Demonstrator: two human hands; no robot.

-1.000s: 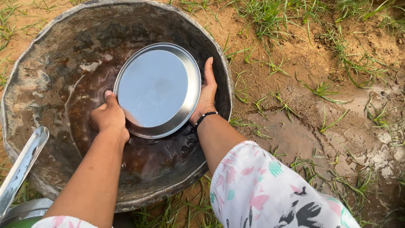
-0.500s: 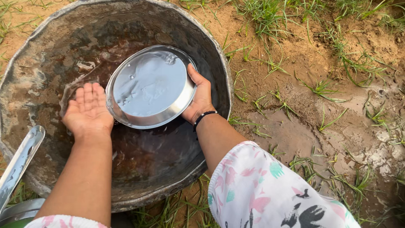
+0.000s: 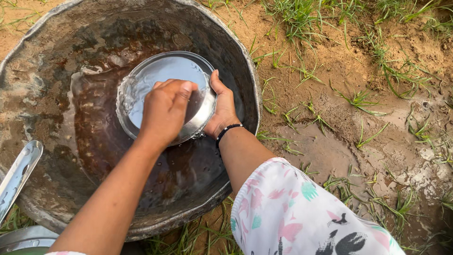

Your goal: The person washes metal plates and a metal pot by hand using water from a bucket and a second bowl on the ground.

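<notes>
Two hands on wet plate point(image 3: 155, 75): right point(image 3: 222, 106) gripping rim, left point(image 3: 166, 109) pressed flat inside; slippery, could drop into basin point(image 3: 245, 61).

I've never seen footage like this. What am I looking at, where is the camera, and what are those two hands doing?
No machine here: a person wears a camera on the head, looking down at their own hands. On sandy, grassy ground sits a big battered grey metal basin holding brown water. The right hand grips the rim of a round shiny steel plate, tilted over the water. The left hand rests on the plate's wet face. A flat steel utensil pokes in at the left edge.
</notes>
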